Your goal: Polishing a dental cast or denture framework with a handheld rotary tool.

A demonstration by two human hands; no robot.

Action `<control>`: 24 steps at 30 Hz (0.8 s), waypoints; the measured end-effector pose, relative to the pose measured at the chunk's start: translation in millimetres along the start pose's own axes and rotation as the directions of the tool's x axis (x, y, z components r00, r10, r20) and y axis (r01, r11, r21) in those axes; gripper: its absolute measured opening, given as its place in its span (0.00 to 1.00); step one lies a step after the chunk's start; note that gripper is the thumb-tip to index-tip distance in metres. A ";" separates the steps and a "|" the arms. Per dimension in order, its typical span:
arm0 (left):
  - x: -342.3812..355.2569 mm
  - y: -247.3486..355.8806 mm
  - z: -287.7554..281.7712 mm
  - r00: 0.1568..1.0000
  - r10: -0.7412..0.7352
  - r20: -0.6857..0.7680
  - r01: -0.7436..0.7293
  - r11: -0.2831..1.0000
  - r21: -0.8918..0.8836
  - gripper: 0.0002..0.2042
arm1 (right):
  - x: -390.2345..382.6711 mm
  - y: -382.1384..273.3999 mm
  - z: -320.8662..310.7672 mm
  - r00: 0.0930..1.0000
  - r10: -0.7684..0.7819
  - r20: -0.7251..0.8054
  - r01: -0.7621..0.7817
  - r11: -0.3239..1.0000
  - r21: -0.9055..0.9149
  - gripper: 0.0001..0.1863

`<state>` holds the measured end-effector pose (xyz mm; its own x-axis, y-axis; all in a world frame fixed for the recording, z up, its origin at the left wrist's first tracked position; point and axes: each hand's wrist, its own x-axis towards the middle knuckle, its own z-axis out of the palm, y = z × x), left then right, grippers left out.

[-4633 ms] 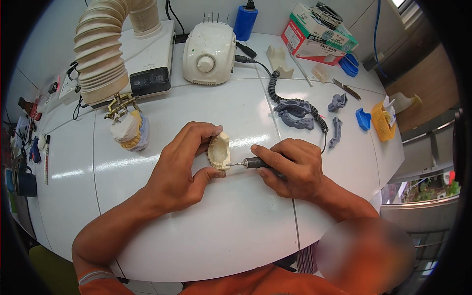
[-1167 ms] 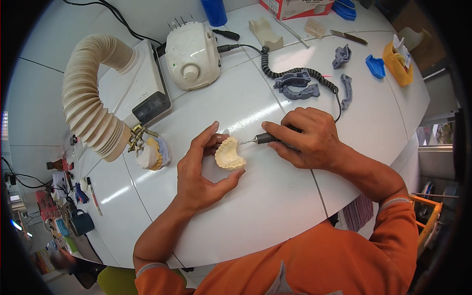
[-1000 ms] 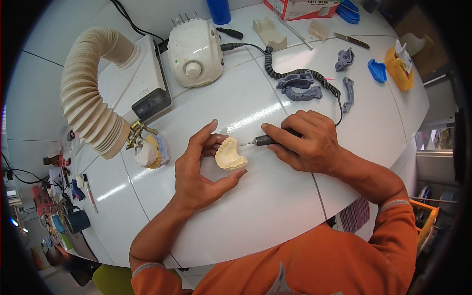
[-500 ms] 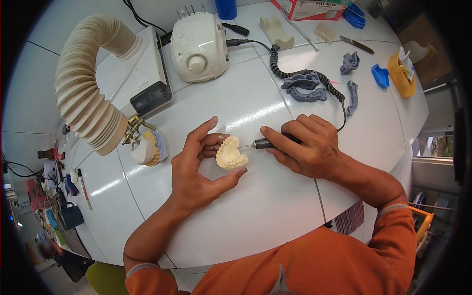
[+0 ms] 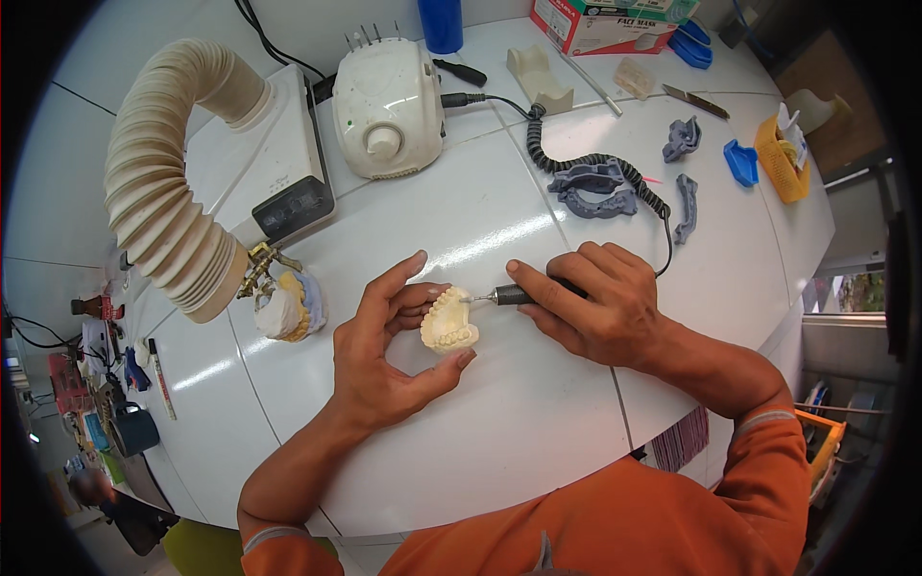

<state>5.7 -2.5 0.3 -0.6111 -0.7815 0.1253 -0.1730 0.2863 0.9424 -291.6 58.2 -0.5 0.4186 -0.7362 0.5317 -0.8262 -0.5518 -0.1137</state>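
Observation:
My left hand (image 5: 379,350) holds a cream dental cast (image 5: 448,322) between its thumb and fingers, above the white tabletop. A row of teeth shows along the cast's curved edge. In my right hand (image 5: 600,305) is a black rotary handpiece (image 5: 514,295), gripped like a pen with the forefinger along its top. Its thin metal bur reaches the cast's upper right part; whether it touches is too fine to tell. From behind the hand the handpiece's coiled black cord (image 5: 586,158) runs to a white control unit (image 5: 388,108) with a round knob.
At left, a ribbed cream suction hose (image 5: 158,182) arches over a plaster cast on a brass articulator (image 5: 286,293). Grey impression pieces (image 5: 595,190) lie beyond my right hand. Farther back are a knife (image 5: 696,101), a face mask box (image 5: 605,27) and a yellow basket (image 5: 783,158).
The cast has turned slightly in my left hand, and the bur now sits nearer its upper end. The whole view has shifted a little, with the table appearing lower.

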 end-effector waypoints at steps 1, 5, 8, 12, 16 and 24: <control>-0.1 -0.3 0.0 1.000 0.008 0.008 -0.008 1.000 -0.009 0.49 | 0.4 0.9 1.1 1.000 0.015 -0.027 -0.015 1.000 0.005 0.27; -0.2 1.9 -0.1 1.000 -0.015 0.014 0.016 0.999 -0.037 0.49 | -1.5 -0.7 -2.0 1.000 -0.016 0.020 0.016 1.000 0.024 0.27; 0.2 -2.5 2.2 0.999 0.023 -0.024 -0.024 0.999 -0.028 0.49 | -1.1 -0.1 -2.8 1.000 0.028 0.008 -0.028 0.999 0.027 0.28; 0.0 -2.1 1.9 0.999 0.022 -0.026 -0.023 0.999 -0.030 0.48 | -0.9 0.6 -2.1 1.000 0.004 0.026 -0.004 0.999 0.033 0.28; 0.9 -2.2 2.0 0.999 0.029 -0.028 -0.030 0.999 -0.038 0.48 | -1.8 -1.0 -4.0 0.999 -0.006 0.041 0.005 1.000 0.020 0.28; -0.7 -3.0 1.3 0.999 0.016 -0.031 -0.017 0.999 -0.029 0.48 | -2.2 -0.4 -3.3 0.999 0.009 0.036 -0.010 1.000 0.023 0.28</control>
<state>5.7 -2.1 -3.0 -0.5896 -0.7937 0.1495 -0.1402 0.2829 0.9488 -293.5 61.3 1.2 0.4242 -0.7550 0.5000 -0.8213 -0.5534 -0.1387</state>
